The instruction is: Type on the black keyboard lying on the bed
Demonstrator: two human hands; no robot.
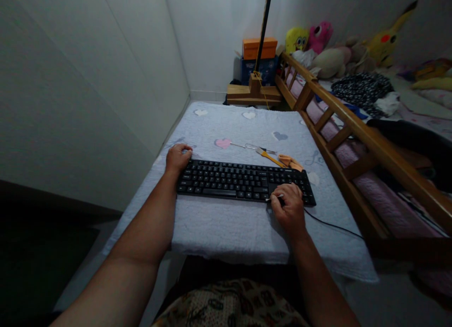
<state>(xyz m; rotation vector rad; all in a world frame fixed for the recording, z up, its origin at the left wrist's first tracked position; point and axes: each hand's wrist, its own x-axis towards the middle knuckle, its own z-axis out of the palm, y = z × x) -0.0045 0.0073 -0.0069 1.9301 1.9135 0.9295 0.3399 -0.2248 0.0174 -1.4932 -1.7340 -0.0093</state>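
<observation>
A black keyboard (221, 179) lies flat across the cloth-covered table, its cable leaving to the right. My left hand (178, 157) rests at its far left corner, fingers curled against the edge; their undersides are hidden. Between the thumb and fingers of my right hand (288, 202) is a cotton swab (269, 200), its tip pointing left. That hand is over the lower keys near the number pad. Behind the keyboard lie a yellow-handled brush (270, 156), a folded orange cloth (290, 161) and thin metal tools (250, 146), whose kind I cannot make out.
A wooden bed rail (348, 129) runs along the table's right side, with plush toys and clothes beyond it. At the back stand a wooden stand base (254, 92) with a dark pole and an orange box (259, 48). A pale wall (88, 82) rises on the left.
</observation>
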